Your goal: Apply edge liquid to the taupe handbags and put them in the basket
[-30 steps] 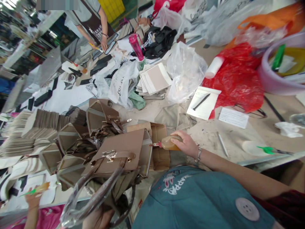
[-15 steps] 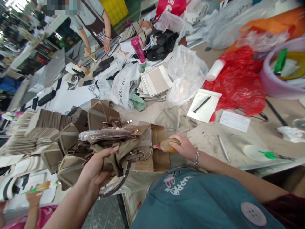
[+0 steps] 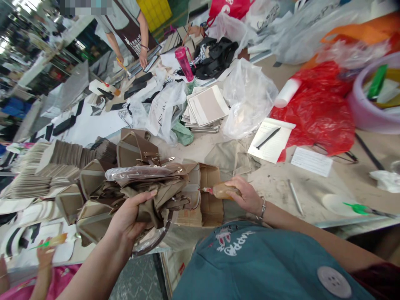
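Note:
My left hand [image 3: 128, 218] is closed round a taupe leather handbag [image 3: 156, 189], gripping its folded body with the plastic-wrapped handles lying on top. It holds the bag over a pile of similar taupe bags [image 3: 103, 183] on the worktable. My right hand [image 3: 246, 195] is wrapped round a small amber glue bottle [image 3: 220, 191] with a red nozzle pointing left toward the bag. Under the bottle lies a piece of brown cardboard [image 3: 210, 202].
A stack of beige panels [image 3: 208, 109], clear plastic bags [image 3: 248, 98], a red bag [image 3: 315, 110], a notepad with a pen [image 3: 271, 139] and a pink bottle [image 3: 184, 62] crowd the table. One person works at the far end [image 3: 131, 29]; another's hand [image 3: 45, 254] holds a glue bottle at lower left.
My left hand has lifted the handbag from low near my body up onto the pile, turning it over and gripping its body. The right hand with the bottle has barely moved.

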`<state>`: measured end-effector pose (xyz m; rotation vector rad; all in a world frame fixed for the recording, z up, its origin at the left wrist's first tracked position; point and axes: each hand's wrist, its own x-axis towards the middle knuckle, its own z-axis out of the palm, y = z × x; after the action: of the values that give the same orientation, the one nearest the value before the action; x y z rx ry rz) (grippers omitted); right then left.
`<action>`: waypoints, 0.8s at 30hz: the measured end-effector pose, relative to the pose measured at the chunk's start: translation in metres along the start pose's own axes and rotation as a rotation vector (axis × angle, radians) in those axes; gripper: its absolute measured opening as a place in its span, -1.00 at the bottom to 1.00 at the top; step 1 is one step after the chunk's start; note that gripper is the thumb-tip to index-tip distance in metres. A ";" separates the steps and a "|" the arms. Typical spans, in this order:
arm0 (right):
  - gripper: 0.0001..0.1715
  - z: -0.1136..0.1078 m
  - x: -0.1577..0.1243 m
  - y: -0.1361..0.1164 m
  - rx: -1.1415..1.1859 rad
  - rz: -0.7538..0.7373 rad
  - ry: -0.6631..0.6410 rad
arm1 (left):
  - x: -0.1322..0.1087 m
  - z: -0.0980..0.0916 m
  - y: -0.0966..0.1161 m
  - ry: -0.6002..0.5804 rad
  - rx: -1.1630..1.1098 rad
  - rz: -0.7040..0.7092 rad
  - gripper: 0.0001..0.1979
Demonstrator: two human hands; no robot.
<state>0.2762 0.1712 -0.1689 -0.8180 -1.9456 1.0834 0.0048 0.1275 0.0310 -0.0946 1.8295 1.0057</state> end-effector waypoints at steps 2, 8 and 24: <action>-0.80 0.000 -0.002 -0.001 0.026 -0.015 -0.049 | 0.000 -0.002 -0.001 -0.005 -0.025 0.003 -0.83; -0.80 0.002 -0.007 0.007 -0.006 0.005 -0.005 | -0.002 0.003 0.000 -0.020 -0.063 -0.006 -0.83; -0.72 -0.002 0.013 0.011 -0.129 -0.223 -0.053 | 0.019 0.012 0.021 -0.086 -0.055 0.084 -0.88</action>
<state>0.2734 0.1869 -0.1736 -0.6270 -2.1118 0.8622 -0.0052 0.1560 0.0266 -0.0081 1.7401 1.1029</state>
